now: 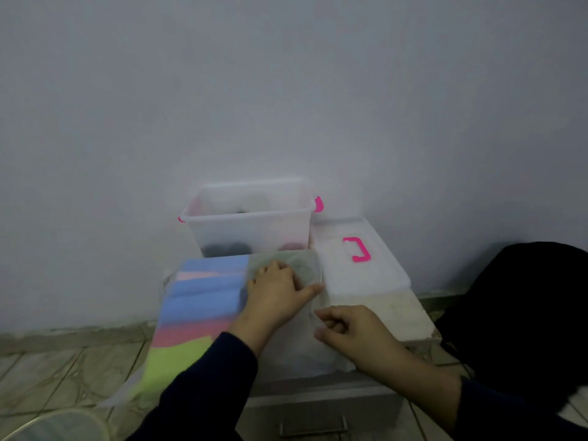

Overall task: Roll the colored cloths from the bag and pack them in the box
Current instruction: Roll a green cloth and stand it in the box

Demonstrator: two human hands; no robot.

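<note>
Head view, single frame, somewhat blurred. The left hand (pixel 275 289) lay flat with fingers (pixel 270 270) straight and slightly spread, pressing on a grey-green cloth (pixel 300 265) at the far end of the desk (pixel 410 316). The right hand (pixel 346 327) sat just beside it, nearer the person, its fingers curled and pinching the edge of a thin translucent bag (pixel 305 354) that spread over the desk's near part; whether that edge was bag film or cloth could not be told for certain. A stack of colored cloths (pixel 203 300) in blue, pink and yellow-green lay to the left of the left hand, apparently under or inside the bag's film, overhanging the desk edge toward the tiled floor (pixel 63 361). The clear box (pixel 251 221) with pink latches stood open just beyond the cloths against the wall (pixel 286 90); dark and pinkish shapes showed through its side, too blurred to identify. Its lid (pixel 359 265), with a pink handle, rested on the desk to the right of the box. A dark mass (pixel 525 313) sat at far right, unidentified. Judgement: step in hand was drawing or laying out one cloth from the bag, prior to rolling. Next move would call for freeing the grey-green cloth fully, flattening it, then rolling from one edge with both hands keeping even tension, as soft cloth will likely skew or loosen.
</note>
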